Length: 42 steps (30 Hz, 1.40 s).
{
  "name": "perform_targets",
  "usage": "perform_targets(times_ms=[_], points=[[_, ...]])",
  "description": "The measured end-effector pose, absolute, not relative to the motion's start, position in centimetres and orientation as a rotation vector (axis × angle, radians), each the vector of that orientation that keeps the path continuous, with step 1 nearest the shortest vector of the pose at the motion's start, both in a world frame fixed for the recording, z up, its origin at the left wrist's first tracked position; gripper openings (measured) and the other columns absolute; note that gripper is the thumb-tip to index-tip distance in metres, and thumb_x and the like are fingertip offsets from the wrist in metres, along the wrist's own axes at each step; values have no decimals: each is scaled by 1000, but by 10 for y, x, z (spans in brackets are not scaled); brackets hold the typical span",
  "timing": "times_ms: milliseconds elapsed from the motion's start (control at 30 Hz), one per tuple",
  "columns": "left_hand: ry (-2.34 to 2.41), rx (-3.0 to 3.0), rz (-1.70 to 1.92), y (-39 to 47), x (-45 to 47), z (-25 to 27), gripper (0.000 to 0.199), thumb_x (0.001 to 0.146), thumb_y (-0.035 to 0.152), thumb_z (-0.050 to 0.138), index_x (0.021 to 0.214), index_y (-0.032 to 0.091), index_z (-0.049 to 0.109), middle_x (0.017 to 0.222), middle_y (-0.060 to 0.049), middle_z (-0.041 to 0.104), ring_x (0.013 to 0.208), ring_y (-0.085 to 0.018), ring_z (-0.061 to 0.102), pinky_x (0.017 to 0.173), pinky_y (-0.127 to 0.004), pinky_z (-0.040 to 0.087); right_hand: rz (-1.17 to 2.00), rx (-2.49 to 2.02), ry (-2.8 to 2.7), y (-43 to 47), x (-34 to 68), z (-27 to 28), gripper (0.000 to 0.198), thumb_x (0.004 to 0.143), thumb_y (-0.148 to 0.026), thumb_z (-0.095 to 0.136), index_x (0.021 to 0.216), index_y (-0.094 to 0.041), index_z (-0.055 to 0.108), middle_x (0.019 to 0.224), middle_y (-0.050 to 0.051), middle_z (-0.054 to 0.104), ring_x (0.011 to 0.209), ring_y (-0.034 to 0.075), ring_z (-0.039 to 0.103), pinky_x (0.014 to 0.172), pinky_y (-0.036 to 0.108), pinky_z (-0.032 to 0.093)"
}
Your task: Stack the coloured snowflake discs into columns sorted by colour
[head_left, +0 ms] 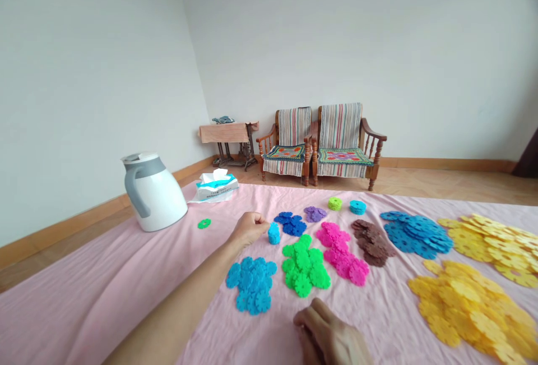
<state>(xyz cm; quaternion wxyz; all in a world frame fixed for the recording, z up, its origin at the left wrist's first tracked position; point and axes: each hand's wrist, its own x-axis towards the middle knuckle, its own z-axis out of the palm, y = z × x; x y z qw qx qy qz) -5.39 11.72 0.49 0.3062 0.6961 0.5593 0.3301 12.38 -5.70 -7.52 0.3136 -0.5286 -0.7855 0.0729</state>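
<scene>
My left hand [251, 226] reaches out over the cloth, its fingers closed in a pinch just left of a small stack of light blue flower-shaped plastic discs [273, 234]. Its fingertips are at the stack's upper edge; whether they hold a disc is hidden. Close to me, my right hand [327, 332] rests low with its fingers curled inward, and what lies inside them cannot be seen. Between the hands are a loose light blue disc pile [252, 283] and a bright green one [305, 268]. Dark blue discs [291, 223] lie just beyond the stack.
Pink [342, 250], purple [315, 214], brown [373, 243], blue [416, 234] and yellow disc piles [471, 303] spread rightward. Lime [335, 203] and teal stacks [357, 207] stand behind. Left are a single green disc [204, 223], a white jug [157, 197] and a tissue box [217, 186].
</scene>
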Motion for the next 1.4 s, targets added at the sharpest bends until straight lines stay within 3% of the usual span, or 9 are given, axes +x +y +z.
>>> perform_targets(times_ms=[333, 633, 733, 833, 933, 1133, 1400], points=[[1533, 1856, 800, 123, -58, -2, 16, 61, 28, 53, 53, 14, 56, 49, 3, 53, 52, -13, 47, 49, -22, 30, 109, -1367, -2031, -56, 122, -79, 24, 85, -22, 40, 79, -30, 62, 73, -1, 64, 52, 11, 63, 50, 15, 45], [1537, 1934, 854, 126, -62, -2, 12, 63, 23, 56, 56, 14, 58, 54, 2, 55, 58, -14, 52, 54, -22, 37, 34, -1325, -2035, -54, 122, -83, 29, 91, -26, 34, 79, -28, 61, 71, -1, 63, 50, 9, 61, 49, 14, 44], [1455, 2035, 850, 119, -60, 4, 13, 65, 24, 61, 71, 13, 66, 69, -1, 64, 68, -16, 57, 63, -23, 43, 7, -1300, -2033, -54, 122, -85, 32, 93, -28, 31, 79, -27, 59, 70, -1, 62, 50, 9, 61, 49, 13, 44], [1308, 2291, 755, 111, -57, 11, 34, 64, 23, 68, 97, 16, 69, 95, -5, 68, 82, -19, 60, 74, -26, 45, 1, -1285, -2032, -53, 122, -86, 32, 93, -29, 30, 79, -27, 59, 70, -1, 61, 51, 8, 60, 48, 13, 44], [1253, 2471, 644, 107, -53, 12, 43, 66, 21, 69, 109, 20, 67, 103, -6, 67, 93, -21, 60, 83, -28, 44, 8, -1280, -2037, -52, 122, -88, 33, 93, -29, 29, 80, -27, 59, 71, -1, 61, 51, 9, 60, 48, 13, 45], [1382, 2485, 536, 107, -47, 4, 40, 71, 26, 66, 111, 22, 66, 106, -5, 69, 96, -23, 62, 84, -28, 44, 5, -1276, -2047, -52, 122, -89, 28, 92, -29, 33, 81, -27, 59, 72, -1, 62, 51, 9, 61, 48, 13, 45], [1507, 2523, 473, 101, -38, 9, 27, 73, 22, 62, 99, 24, 69, 100, -4, 71, 98, -23, 62, 86, -27, 43, -7, -1267, -2040, -51, 120, -92, 29, 92, -27, 32, 80, -26, 59, 72, 0, 62, 50, 9, 60, 47, 14, 45]])
